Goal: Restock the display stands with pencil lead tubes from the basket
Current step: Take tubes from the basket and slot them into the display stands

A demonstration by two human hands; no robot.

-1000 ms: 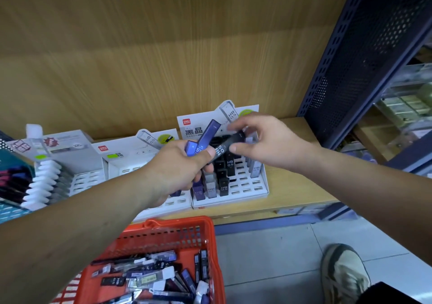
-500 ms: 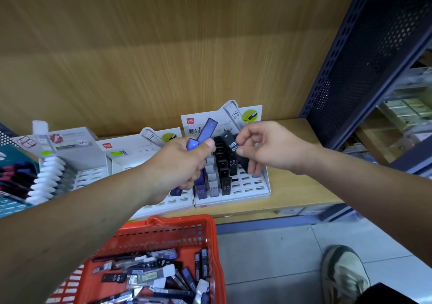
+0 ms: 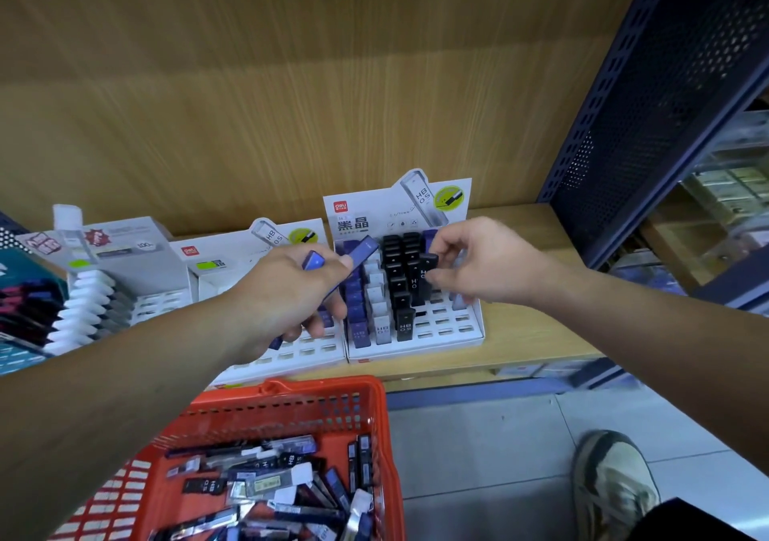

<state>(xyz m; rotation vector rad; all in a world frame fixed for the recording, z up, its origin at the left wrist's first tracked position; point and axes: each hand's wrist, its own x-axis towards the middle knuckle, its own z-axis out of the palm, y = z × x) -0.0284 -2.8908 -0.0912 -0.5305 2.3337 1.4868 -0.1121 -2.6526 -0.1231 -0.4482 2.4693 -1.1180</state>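
Single head cam, wide-angle, looks fwd & down, close on shelf (image 3: 522, 320) w/ basket (image 3: 333, 390) below.

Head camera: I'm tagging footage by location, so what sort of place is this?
Probably a stationery shop: display stand of lead tubes on a wooden shelf, orange basket of loose stock.

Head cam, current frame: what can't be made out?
All head view.
Slot under the black tube: hidden by the right hand.
Count of blue tubes in the left hand: fingers cover them.
Near end of the basket: cut by bottom edge.
Print on the grey stand: blurred.
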